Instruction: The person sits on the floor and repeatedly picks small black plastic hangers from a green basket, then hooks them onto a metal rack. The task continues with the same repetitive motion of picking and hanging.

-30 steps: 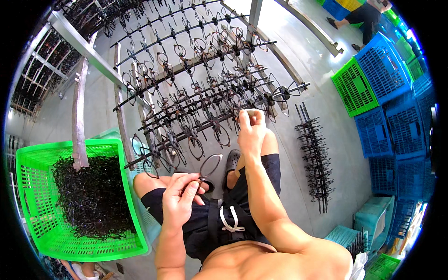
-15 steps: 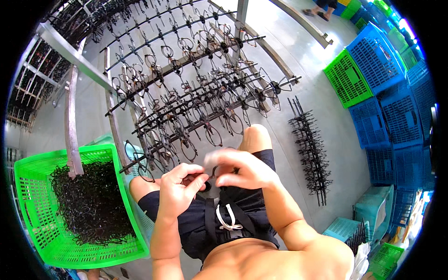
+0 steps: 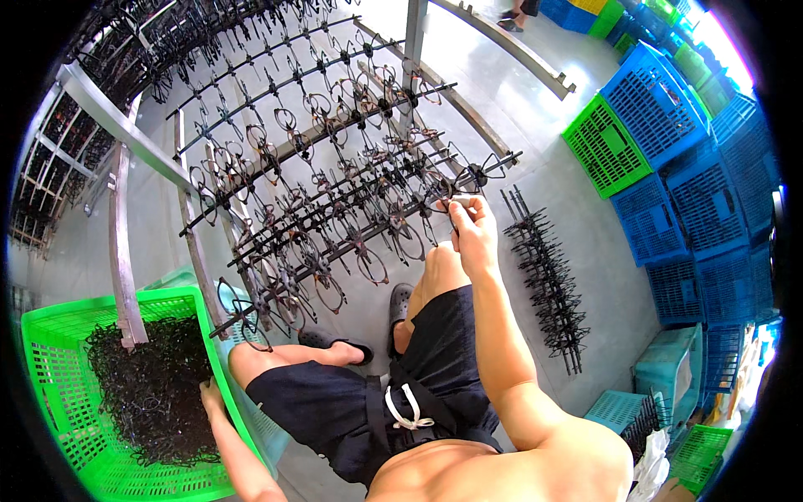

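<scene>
In front of me stands a rack (image 3: 293,138) of dark bars, with eyeglass frames hanging along them in rows. My right hand (image 3: 474,230) reaches up to the right end of the near bars. Its thumb and fingers pinch a dark eyeglass frame (image 3: 437,191) beside the bar there. Down at my left, my left hand (image 3: 212,397) is inside the right wall of a green basket (image 3: 58,360), at the edge of a heap of thin black eyeglass parts (image 3: 155,393). Its fingers are mostly hidden, so their grip does not show.
Black rods with clips (image 3: 545,280) lie on the floor to the right. Blue crates (image 3: 661,105) and a green crate (image 3: 604,146) are stacked beyond them. A metal post (image 3: 125,243) stands at the green basket. Far off, a person's feet (image 3: 510,23) show at the top.
My hands were together over my lap. The right has moved up and forward to the rack's right end, and the left has moved down into the green basket.
</scene>
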Action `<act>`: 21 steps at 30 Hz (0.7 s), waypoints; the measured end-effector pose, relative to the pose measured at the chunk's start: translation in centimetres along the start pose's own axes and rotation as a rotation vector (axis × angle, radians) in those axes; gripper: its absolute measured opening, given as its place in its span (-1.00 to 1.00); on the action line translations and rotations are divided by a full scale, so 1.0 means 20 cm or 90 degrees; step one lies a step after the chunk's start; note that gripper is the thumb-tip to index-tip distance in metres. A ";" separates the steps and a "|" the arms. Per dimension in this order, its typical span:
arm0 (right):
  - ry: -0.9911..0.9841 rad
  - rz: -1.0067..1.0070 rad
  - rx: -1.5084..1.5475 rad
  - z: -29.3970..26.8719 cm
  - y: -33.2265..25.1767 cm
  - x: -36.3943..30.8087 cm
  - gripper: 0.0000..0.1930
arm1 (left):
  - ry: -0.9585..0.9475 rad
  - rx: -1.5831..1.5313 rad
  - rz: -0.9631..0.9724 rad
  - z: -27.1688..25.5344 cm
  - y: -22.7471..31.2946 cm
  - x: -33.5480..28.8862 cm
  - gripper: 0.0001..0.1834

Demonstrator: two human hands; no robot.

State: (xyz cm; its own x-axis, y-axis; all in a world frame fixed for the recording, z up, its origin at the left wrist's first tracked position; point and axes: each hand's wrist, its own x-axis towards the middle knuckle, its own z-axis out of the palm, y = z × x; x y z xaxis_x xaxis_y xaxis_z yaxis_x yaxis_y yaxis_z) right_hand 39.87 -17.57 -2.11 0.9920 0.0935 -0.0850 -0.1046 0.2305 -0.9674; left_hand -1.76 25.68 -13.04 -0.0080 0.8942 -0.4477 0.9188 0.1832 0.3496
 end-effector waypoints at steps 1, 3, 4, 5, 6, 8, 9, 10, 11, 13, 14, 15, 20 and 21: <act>-0.007 0.012 -0.013 0.02 0.00 0.00 -0.95 | -0.092 -0.161 -0.067 0.00 -0.05 0.01 -0.46; -0.006 0.027 -0.044 0.04 -0.02 0.02 -0.94 | -0.117 -0.166 -0.088 0.00 0.06 -0.10 -0.53; -0.007 0.040 -0.027 0.03 -0.01 0.02 -0.94 | -0.135 -0.133 -0.047 0.00 0.04 -0.05 -0.52; 0.004 0.008 -0.050 0.05 0.01 0.05 -0.94 | -0.151 -0.098 -0.005 -0.01 -0.01 0.03 -0.51; 0.008 0.006 -0.041 0.04 0.01 0.06 -0.93 | -0.166 -0.063 0.038 0.00 -0.04 0.09 -0.50; 0.012 0.021 -0.028 0.04 -0.01 0.07 -0.92 | -0.102 0.157 0.023 -0.03 0.06 -0.03 -0.47; 0.008 0.035 -0.019 0.04 -0.04 0.06 -0.90 | -0.022 0.265 0.008 -0.02 0.07 -0.07 -0.46; 0.040 -0.024 -0.003 0.04 0.01 0.05 -0.89 | 0.060 0.373 -0.007 -0.01 0.01 -0.08 -0.45; 0.040 -0.058 -0.011 0.13 0.06 0.06 -0.88 | -0.111 0.386 0.095 -0.07 -0.41 0.32 -0.44; 0.072 -0.180 0.034 0.05 0.18 0.10 -0.91 | -0.100 0.386 0.071 0.05 -0.34 0.33 -0.47; 0.070 -0.169 0.045 0.06 0.18 0.09 -0.93 | -0.084 0.385 0.042 0.04 -0.24 0.25 -0.49; 0.054 -0.199 0.054 0.05 0.21 0.10 -0.92 | -0.080 0.382 0.030 0.04 -0.15 0.19 -0.51; 0.001 -0.053 -0.031 -0.01 0.08 0.05 -0.78 | -0.094 0.378 0.035 0.01 0.02 0.12 -0.58; 0.003 -0.077 -0.055 -0.03 0.10 0.05 -0.75 | -0.105 0.380 0.045 0.03 0.03 0.13 -0.60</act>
State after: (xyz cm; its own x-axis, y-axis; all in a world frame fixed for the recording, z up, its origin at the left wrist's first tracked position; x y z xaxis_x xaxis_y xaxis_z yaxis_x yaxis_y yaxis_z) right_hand 40.68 -17.52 -4.20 0.9974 0.0648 0.0327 0.0223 0.1549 -0.9877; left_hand -1.07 27.89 -14.53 0.0775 0.8126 -0.5776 0.9774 -0.1763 -0.1169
